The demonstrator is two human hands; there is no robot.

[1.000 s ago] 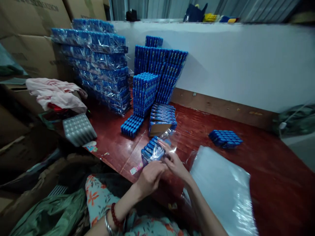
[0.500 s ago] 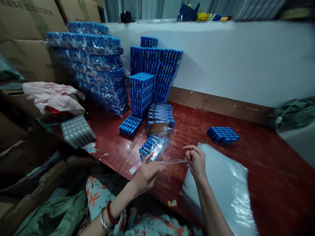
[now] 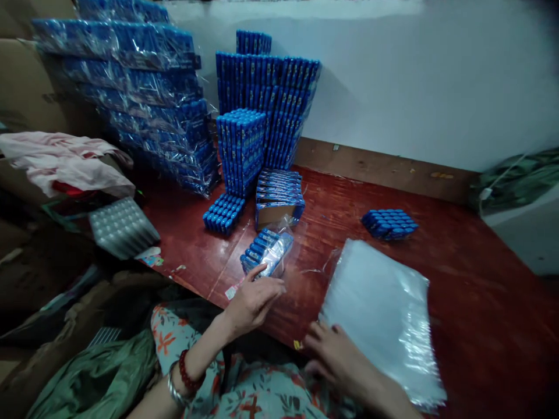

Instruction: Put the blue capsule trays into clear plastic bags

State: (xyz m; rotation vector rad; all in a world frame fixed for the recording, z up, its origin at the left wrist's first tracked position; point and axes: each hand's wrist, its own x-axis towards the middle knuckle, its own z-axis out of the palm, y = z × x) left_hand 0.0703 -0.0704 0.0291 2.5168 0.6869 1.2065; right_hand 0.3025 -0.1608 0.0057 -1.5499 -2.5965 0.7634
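My left hand (image 3: pixel 257 295) grips the near end of a small pack of blue capped sticks (image 3: pixel 267 251), partly covered by a clear plastic bag. The pack tilts on the red-brown table, and the bag's loose end (image 3: pixel 299 230) sticks out to the right. My right hand (image 3: pixel 334 352), somewhat blurred, hovers near the table's front edge with its fingers apart and nothing visible in them. Beside it lies a stack of clear plastic bags (image 3: pixel 375 302). A small yellow scrap (image 3: pixel 298 344) is close to my right fingertips. A thin clear strip (image 3: pixel 321 269) lies beside the bag stack.
Behind the pack stand an open display carton (image 3: pixel 279 195), a low block of blue sticks (image 3: pixel 224 213) and taller stacks (image 3: pixel 266 87). Film-wrapped packs (image 3: pixel 144 99) rise at the left. Another blue block (image 3: pixel 389 224) sits at right; a silvery ridged tray (image 3: pixel 123 227) and pink cloth (image 3: pixel 70 157) are left.
My right hand has left the stretched clear strip and moved down toward the table's front edge, its fingers opening. My left hand stays at the pack. The view has tilted down.
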